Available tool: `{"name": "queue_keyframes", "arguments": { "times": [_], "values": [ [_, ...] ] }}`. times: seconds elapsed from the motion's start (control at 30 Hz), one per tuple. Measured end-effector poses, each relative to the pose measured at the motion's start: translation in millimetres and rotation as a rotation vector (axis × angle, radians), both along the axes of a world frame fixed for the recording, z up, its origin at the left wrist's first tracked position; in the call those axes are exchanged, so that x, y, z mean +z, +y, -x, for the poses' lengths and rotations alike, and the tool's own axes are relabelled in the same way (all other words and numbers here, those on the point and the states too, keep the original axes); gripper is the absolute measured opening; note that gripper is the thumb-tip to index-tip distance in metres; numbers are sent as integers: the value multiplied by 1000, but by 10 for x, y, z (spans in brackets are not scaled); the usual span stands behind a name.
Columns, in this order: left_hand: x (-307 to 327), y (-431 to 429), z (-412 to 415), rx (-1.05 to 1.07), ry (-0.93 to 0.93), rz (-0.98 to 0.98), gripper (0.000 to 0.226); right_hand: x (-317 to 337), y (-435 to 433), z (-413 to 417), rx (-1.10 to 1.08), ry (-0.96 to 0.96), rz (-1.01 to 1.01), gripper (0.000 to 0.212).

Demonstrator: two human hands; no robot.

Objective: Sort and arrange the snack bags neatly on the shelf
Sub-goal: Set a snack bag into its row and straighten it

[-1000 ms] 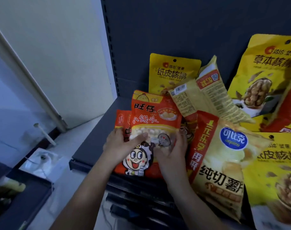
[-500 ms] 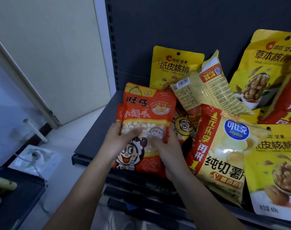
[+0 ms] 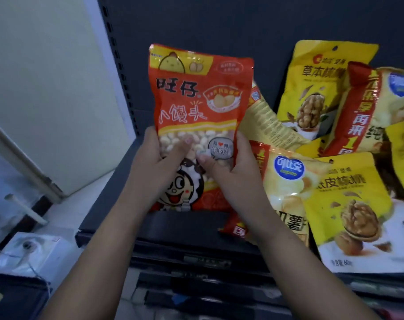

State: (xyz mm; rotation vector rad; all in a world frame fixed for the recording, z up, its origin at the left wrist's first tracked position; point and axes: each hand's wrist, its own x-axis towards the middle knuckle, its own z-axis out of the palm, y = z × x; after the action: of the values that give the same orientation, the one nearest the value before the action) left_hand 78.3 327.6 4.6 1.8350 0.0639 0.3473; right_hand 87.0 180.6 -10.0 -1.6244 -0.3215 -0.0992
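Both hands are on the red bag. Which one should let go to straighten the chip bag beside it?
Probably right. The right hand grips the right edge of the red bag, next to the chip bag. The left hand holds the far edge, with the red bag between it and the chips.

White box [image 3: 32, 250] trailing a thin cord [image 3: 38, 277] lies on the floor [image 3: 65, 218] below a pale wall [image 3: 46, 77]

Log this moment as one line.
left hand: grips red bag | right hand: grips it too | bag: upright | yellow bags: piled right
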Motion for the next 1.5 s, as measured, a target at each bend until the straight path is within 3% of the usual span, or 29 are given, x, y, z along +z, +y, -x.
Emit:
{"name": "queue_keyframes", "arguments": {
  "times": [0.13,0.43,0.57,0.7,0.87,1.1,1.27,1.5],
  "values": [
    [257,-572,-129,-218,-64,-135,51,260,-687,-26,-147,-35,2,43],
    [334,-2896,110,-613,-85,17,70,429,-2913,702,-589,-15,8,66],
    [179,-3907,361,-757,-8,75,60,330,-3854,1140,-729,25,4,57],
    [-3,-4718,575,-859,28,63,79,224,-4618,1427,-832,66,46,58],
    [-245,-5417,639,-873,107,60,97,62,-5319,1451,-879,91,149,59],
    [-503,-6151,220,-868,43,-38,89,-117,-6057,959,-809,122,222,60],
    [-608,-6691,-105,-805,148,-80,98,-181,-6647,516,-715,180,288,51],
    [-630,-7386,-276,-750,261,-245,98,-288,-7398,160,-686,274,375,57]
  ]
}}
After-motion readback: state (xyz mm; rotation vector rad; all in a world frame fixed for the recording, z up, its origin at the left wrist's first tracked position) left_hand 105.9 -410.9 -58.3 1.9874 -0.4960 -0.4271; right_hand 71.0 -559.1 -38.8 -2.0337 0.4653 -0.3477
